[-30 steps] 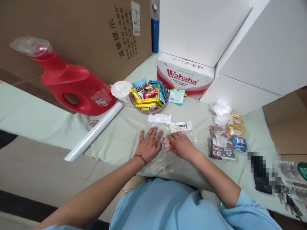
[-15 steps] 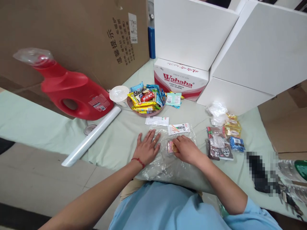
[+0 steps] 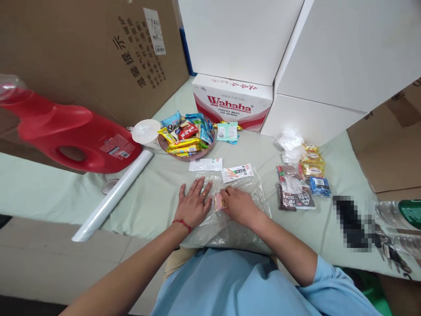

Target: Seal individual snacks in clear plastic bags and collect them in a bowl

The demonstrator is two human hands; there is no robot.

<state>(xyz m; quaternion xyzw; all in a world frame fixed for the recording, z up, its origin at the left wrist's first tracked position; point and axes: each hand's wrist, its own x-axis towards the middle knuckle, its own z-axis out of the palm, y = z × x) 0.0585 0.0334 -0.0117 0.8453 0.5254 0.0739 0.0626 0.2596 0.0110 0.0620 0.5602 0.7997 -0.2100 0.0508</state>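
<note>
Left hand (image 3: 193,202), fingers spread, lies palm down on a clear plastic bag (image 3: 226,238) at the near side of the bench (image 3: 141,193). Its partner, the right hand (image 3: 239,205), pinches the right end of a small pink packet (image 3: 219,202), which rests on the bag between the two hands. Two white packets (image 3: 237,173) lie just beyond, and a bowl (image 3: 206,152) of wrapped snacks (image 3: 186,143) stands farther off to the left.
</note>
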